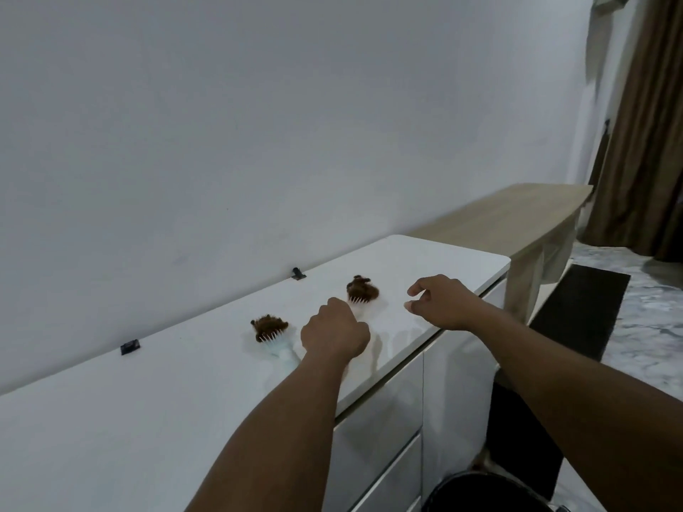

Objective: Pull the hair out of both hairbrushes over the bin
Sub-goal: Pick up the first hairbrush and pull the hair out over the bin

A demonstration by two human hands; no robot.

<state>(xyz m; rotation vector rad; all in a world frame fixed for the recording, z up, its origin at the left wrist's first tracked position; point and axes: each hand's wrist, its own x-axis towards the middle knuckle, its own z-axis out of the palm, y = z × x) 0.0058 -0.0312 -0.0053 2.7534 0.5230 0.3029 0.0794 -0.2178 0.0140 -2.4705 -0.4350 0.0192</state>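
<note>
Two hairbrushes lie on the white cabinet top [148, 419], each with a clump of brown hair in its bristles. The light blue brush [278, 341] is on the left, its handle pointing towards me. The white brush [361, 291] lies further right. My left hand [334, 332] is curled knuckles-up just in front of the white brush's head and hides its handle; whether the fingers grip it cannot be seen. My right hand [439, 301] hovers to the right of that brush, fingers apart and empty. The black bin [480, 491] stands on the floor below the cabinet's front.
Two small black clips [130, 346] [297, 273] sit along the cabinet's back edge by the white wall. A wooden bench [517, 219] adjoins the cabinet on the right, with a dark floor mat [576, 312] and brown curtains [643, 123] beyond. Glossy drawers [384, 430] face me.
</note>
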